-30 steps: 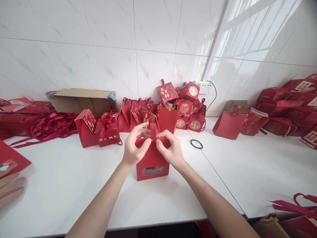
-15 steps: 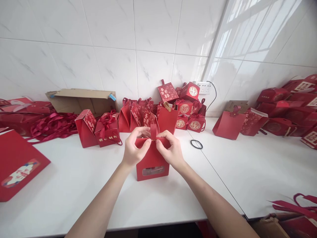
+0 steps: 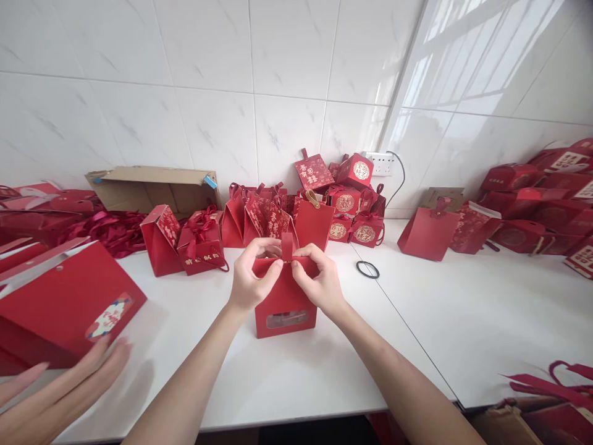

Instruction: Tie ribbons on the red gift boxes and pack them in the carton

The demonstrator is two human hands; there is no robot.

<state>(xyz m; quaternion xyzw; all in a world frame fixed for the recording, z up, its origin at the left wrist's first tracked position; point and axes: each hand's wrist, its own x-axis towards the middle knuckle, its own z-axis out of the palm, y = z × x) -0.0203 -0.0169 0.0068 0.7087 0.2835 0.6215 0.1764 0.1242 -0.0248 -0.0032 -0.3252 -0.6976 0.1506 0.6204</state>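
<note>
A red gift box (image 3: 283, 295) with a small clear window near its base stands upright on the white table in front of me. My left hand (image 3: 254, 272) pinches its top edge left of centre, thumb in front and fingers behind. On the other side my right hand (image 3: 319, 275) grips the same edge, thumb nearly meeting the left one. Between my hands a red ribbon loop (image 3: 287, 246) sticks up from the top. My fingertips behind the box are partly hidden.
At the left a co-worker's hand (image 3: 69, 389) is beside a large red bag (image 3: 78, 296). Finished-looking red boxes (image 3: 345, 201) crowd the wall, near a cardboard box (image 3: 152, 188) and heaped ribbons (image 3: 106, 233). A black ring (image 3: 367, 269) lies right of my hands; more boxes (image 3: 532, 204) are stacked far right.
The large red bag on the left has moved right and further into view, and a co-worker's hand has appeared beside it. My two hands and the gift box have stayed in place.
</note>
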